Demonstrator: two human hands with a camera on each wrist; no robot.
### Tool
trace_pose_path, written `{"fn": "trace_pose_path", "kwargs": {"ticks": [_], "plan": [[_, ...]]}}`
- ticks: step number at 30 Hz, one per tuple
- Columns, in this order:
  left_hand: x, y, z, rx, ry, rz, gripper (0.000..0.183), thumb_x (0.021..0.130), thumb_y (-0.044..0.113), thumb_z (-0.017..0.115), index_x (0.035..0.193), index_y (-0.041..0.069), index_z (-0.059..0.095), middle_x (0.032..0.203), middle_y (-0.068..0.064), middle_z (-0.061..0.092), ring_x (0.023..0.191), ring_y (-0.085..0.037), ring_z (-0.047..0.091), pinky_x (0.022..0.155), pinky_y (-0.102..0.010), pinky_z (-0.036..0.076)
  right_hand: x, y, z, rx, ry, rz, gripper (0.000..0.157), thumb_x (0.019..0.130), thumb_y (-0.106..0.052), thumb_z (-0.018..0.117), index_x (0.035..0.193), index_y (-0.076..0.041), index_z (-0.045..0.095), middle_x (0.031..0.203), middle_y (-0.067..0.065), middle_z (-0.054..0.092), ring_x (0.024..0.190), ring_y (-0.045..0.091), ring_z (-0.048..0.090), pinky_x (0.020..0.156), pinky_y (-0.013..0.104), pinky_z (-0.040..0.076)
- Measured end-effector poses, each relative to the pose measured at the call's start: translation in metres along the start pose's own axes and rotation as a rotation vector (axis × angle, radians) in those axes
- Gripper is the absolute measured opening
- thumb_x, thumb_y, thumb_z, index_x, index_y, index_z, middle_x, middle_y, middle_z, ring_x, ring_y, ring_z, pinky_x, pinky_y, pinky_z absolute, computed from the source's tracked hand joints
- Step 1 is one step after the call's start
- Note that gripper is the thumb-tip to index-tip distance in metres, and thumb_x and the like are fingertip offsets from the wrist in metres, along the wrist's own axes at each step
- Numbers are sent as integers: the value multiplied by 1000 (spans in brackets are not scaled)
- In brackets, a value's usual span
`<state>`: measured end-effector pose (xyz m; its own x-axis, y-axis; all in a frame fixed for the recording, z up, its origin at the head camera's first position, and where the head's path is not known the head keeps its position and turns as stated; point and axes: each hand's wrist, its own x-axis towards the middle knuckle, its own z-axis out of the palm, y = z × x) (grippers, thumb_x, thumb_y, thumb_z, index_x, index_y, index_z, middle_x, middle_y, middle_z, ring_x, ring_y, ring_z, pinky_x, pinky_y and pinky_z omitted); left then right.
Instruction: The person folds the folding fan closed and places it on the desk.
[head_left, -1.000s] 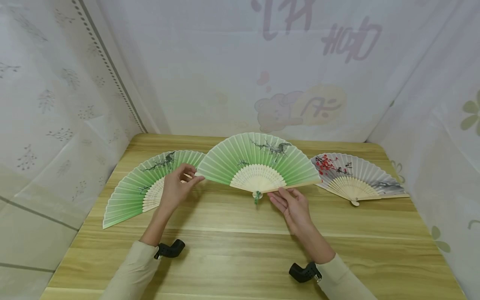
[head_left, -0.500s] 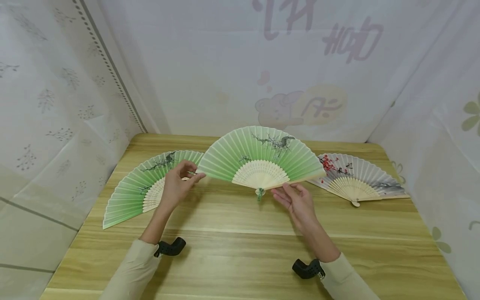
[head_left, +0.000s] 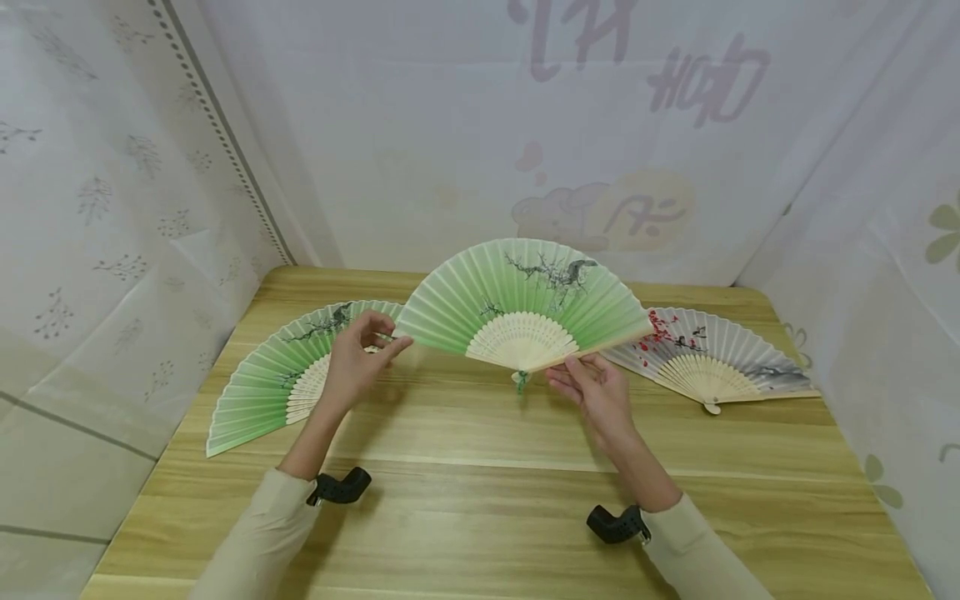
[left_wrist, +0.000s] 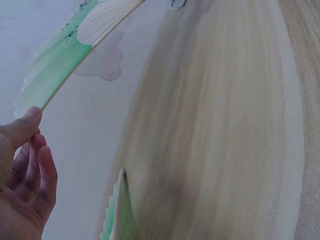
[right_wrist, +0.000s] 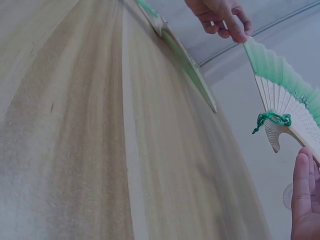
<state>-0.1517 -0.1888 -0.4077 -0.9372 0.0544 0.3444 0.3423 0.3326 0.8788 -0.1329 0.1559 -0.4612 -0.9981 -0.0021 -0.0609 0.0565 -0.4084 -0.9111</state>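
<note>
Spread wide above the table is a green folding fan [head_left: 517, 292] with a dark branch print, pale ribs and a green cord [right_wrist: 272, 119] at its pivot. My left hand [head_left: 354, 360] pinches its left corner between thumb and fingers, as the left wrist view also shows. Along the lower right guard stick, my right hand [head_left: 597, 393] grips the fan, thumb in front and fingers behind. A second green fan [head_left: 251, 400] lies open on the table at left, partly hidden by my left hand. To the right lies an open grey-white fan [head_left: 720, 354] with red blossoms, its left part overlapped by the held fan.
The wooden table [head_left: 480, 500] has curtains on its left, right and far sides. The back curtain [head_left: 420, 150] bears faint lettering and a bear print. Black wrist cameras [head_left: 343, 486] jut inward from both sleeves.
Both hands have raised the held green fan, and it has shifted slightly right. More of its right side now tilts upward. The two fans on the table have stayed put.
</note>
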Motion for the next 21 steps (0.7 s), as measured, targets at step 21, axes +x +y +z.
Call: {"fn": "trace_pose_path", "kwargs": {"ticks": [21], "plan": [[16, -30, -6, 105, -21, 34, 28, 88, 9, 82, 106, 0, 62, 100, -15, 62, 82, -31, 64, 67, -26, 51, 5, -2, 4, -87, -50, -65, 31, 102, -9, 63, 116, 17, 54, 99, 22, 71, 90, 29, 74, 86, 46, 56]]}}
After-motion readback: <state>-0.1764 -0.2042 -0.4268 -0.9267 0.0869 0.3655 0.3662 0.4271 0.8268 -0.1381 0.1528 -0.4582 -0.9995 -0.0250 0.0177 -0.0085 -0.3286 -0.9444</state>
